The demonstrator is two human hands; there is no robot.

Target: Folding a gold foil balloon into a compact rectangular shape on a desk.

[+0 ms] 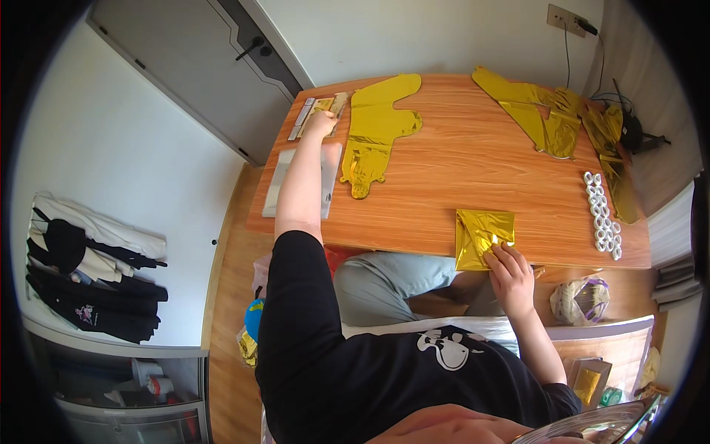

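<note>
Left hand [319, 124] is stretched out to the far left corner of the wooden table [473, 163], fingers curled down onto a small gold packet [322, 105] lying there; whether it pinches the packet or only presses on it, cannot tell. Beside that packet sit a few flat pale strips [303, 118], and under the forearm lies a clear flat sleeve [279, 181] near the table's left edge. Right hand [509, 268] rests at the near table edge, fingertips clamped on the lower corner of a folded gold foil square [482, 235], which lies flat on the wood just at the edge.

Just right of the left hand, a flat gold foil balloon shape [377, 126] lies deflated, running from the far edge toward the middle. At the far right, more crumpled gold foil pieces [551, 111] spread along the table's back and right side. A double row of small white rings [603, 214] lies near the right edge, well apart from both hands. A grey door [200, 59] stands beyond the table's left corner.
</note>
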